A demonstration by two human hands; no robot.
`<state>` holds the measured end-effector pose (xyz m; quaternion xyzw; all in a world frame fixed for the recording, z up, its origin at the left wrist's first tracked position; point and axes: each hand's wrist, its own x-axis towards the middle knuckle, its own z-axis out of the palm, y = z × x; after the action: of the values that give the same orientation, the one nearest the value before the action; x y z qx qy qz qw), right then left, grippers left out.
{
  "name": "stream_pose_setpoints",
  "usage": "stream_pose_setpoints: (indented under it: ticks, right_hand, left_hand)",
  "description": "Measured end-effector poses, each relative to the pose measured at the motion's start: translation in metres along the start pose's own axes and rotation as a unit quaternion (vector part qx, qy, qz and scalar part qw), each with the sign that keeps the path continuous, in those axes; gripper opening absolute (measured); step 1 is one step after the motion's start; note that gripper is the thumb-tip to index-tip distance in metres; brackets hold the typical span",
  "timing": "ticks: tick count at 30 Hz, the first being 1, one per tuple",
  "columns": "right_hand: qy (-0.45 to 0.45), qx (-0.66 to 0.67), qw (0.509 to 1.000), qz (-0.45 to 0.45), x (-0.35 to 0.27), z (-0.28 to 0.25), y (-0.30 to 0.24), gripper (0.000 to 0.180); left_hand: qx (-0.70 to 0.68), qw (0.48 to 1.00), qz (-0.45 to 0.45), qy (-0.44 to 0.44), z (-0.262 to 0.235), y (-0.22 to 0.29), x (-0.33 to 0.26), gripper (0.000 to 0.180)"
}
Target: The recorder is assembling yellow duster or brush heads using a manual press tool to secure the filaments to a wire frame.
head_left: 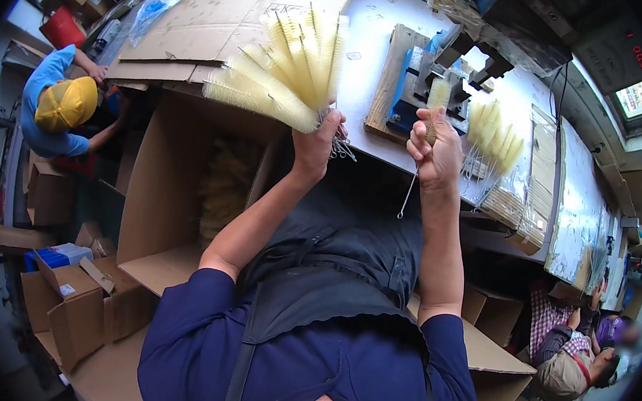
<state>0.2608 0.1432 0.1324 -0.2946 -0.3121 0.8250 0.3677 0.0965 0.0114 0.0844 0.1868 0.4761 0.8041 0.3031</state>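
Note:
My left hand (pixel 317 145) is closed around the wire handles of a fanned bunch of cream bristle bottle brushes (pixel 286 71). The bristle ends spread up and left over a cardboard sheet, and the looped wire ends poke out beside my fingers. A single bottle brush (pixel 439 94) is gripped in my right hand (pixel 440 151). Its bristles point away from me, and its thin wire handle hangs below my fist, ending in a small loop. Just beyond that hand stands a blue bench vise (pixel 410 94) with dark metal jaws. I cannot tell whether the brush touches the jaws.
Several more brushes (pixel 495 135) lie on the table right of the vise. Under the table edge, an open carton (pixel 178 180) holds more brushes. Flattened cardboard (pixel 222 24) covers the table's left part. One person in a yellow cap (pixel 66 106) works at left; others sit at far right.

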Motion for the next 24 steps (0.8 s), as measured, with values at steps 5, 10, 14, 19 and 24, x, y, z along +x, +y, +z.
stream_pose_setpoints:
  ticks: [5, 10, 14, 19, 24]
  right_hand:
    - [0.012, 0.023, 0.999, 0.043, 0.018, -0.006, -0.014, 0.034]
    - [0.033, -0.015, 0.998, 0.051, 0.036, 0.000, -0.025, 0.036]
    - [0.002, -0.015, 0.997, 0.077, 0.043, 0.002, -0.031, 0.044]
    - [0.013, 0.005, 0.995, 0.097, 0.030, 0.008, -0.038, 0.070]
    - [0.010, 0.028, 0.997, 0.077, 0.023, 0.029, -0.037, 0.079]
  left_hand:
    - [-0.001, 1.000, 0.002, -0.012, 0.013, -0.007, 0.016, 0.025]
    - [0.015, 1.000, 0.014, 0.012, 0.013, -0.018, 0.024, 0.024]
    - [0.022, 1.000, -0.009, 0.008, 0.012, -0.026, 0.029, 0.023]
    - [0.029, 0.999, 0.014, 0.005, 0.019, -0.026, 0.034, 0.024]
    - [0.018, 1.000, -0.004, 0.004, 0.010, -0.033, 0.039, 0.024]
